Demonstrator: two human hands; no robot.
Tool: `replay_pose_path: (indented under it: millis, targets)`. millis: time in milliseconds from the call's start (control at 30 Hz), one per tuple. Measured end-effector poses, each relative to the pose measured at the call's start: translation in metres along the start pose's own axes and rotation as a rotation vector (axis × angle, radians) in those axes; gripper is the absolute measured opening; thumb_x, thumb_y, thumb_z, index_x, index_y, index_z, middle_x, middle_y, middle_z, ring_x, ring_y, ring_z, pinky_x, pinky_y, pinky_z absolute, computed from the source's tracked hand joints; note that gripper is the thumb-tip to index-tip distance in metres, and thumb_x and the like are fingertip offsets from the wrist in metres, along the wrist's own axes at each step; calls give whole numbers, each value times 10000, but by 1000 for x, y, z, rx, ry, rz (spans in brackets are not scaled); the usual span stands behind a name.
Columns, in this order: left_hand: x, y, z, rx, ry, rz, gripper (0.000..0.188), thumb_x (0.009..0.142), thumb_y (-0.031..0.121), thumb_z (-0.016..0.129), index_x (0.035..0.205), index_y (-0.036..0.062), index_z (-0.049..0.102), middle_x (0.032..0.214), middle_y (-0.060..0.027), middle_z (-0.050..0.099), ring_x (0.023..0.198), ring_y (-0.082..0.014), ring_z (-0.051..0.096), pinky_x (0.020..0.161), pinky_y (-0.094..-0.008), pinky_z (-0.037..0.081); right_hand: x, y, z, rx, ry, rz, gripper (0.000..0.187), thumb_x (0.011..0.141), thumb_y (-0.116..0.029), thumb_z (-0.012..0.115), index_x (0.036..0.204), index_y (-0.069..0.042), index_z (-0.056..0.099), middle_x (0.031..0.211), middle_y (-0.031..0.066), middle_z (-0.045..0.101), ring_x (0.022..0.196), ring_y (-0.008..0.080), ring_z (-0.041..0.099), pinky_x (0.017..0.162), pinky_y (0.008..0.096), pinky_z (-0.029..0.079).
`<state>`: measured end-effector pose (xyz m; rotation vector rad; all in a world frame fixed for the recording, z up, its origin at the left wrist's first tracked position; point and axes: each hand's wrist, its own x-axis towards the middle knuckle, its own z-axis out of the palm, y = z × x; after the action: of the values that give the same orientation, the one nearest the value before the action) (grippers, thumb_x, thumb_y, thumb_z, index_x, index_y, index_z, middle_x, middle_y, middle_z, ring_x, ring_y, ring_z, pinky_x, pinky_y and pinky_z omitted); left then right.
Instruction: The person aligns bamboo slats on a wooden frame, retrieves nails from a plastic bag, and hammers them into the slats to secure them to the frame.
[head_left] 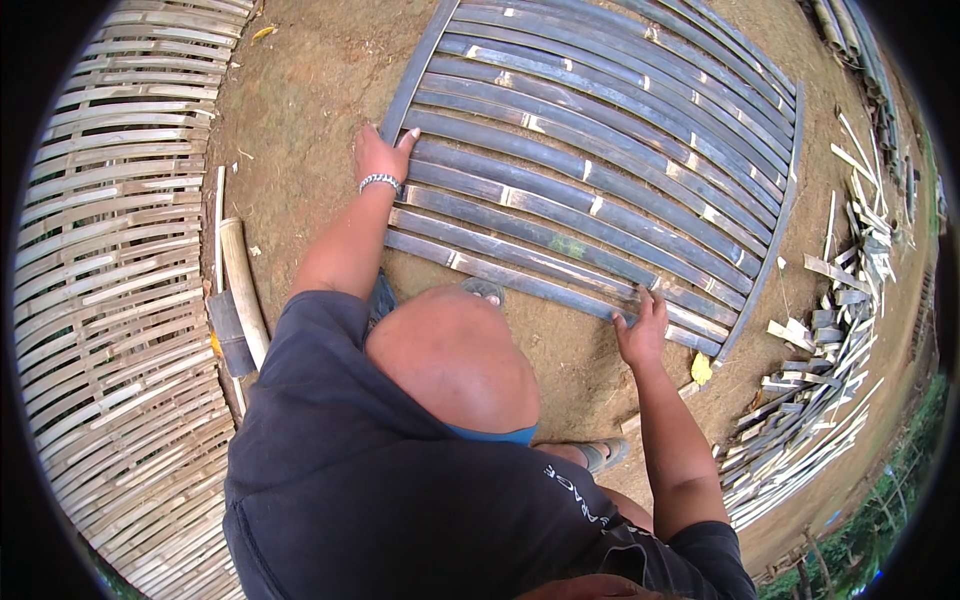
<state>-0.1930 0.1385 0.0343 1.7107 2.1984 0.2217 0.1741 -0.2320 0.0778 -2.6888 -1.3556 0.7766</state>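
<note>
A panel of dark bamboo slats (545,190), with gaps between the slats and a rail along each side, lies on the dirt before me. My left hand (380,158), with a chain bracelet at the wrist, grips its left side rail, thumb over the slats. The ends of those fingers are partly hidden at the rail. Along the near edge, toward the right corner, my right hand (643,330) holds the outermost slats between thumb and fingers.
A long pale bamboo slat lattice (120,260) spans the left side. Beside it lie a bamboo pole (243,285) and a dark bamboo piece (231,335). Split bamboo offcuts (825,345) are heaped at right. A yellow leaf (701,369) lies by the panel's near right corner.
</note>
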Motion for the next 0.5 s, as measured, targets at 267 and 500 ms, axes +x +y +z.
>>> replay_pose_path:
  millis: [267,500]
  targets:
    - [19,-11,1,-69,-276,29,832,831,500,782,1390,-51,505,1355,-294,563,1282,-412,540,1106,-461,423,-3,4,-4,-16,-55,-25,767,835,-287,805,1495,-109,458,1562,232,347,1432,419,352,1181,487,346]
    - [-30,-42,9,-10,121,260,914,865,432,762,1501,-80,351,1464,-321,455,1372,-445,439,1171,-461,343,-27,57,16,153,192,16,750,859,-270,781,1490,-74,426,1545,255,360,1406,444,386,1171,497,346]
